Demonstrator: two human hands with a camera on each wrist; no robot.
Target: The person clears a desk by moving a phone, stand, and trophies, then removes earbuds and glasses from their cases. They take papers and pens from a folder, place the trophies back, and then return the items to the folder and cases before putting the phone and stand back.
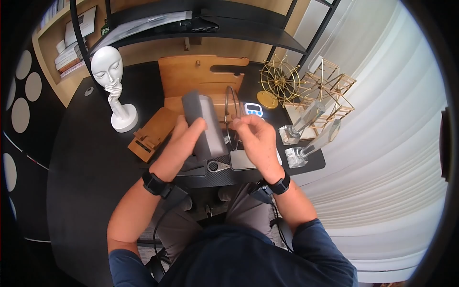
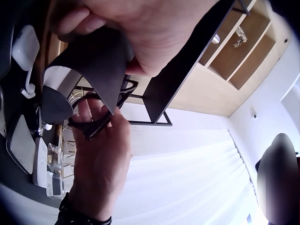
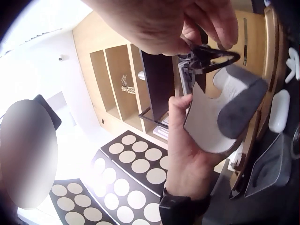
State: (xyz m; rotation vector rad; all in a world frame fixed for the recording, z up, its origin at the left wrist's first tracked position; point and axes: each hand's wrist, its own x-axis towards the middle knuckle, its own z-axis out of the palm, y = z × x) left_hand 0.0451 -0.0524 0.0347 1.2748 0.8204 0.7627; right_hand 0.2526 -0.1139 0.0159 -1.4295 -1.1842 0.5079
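My left hand [image 1: 179, 143] grips a dark grey glasses case [image 1: 209, 126], holding it tilted above the desk, thumb and fingers on its outer sides. In the right wrist view the case [image 3: 206, 119] stands open, its pale lining facing the other hand. My right hand [image 1: 259, 141] pinches a pair of dark-framed eyeglasses [image 1: 231, 112] just right of the case. From the left wrist, the eyeglasses [image 2: 89, 124] show close to the case's mouth, with the right hand's fingers behind a lens.
A wooden desk organizer [image 1: 179, 76] stands behind the hands, a white face sculpture [image 1: 107, 69] to its left. On the right are a gold wheel ornament [image 1: 282, 81], a small timer [image 1: 253, 109] and crystal trophies [image 1: 311, 117]. Near the front edge lies a flat grey item [image 1: 243, 160].
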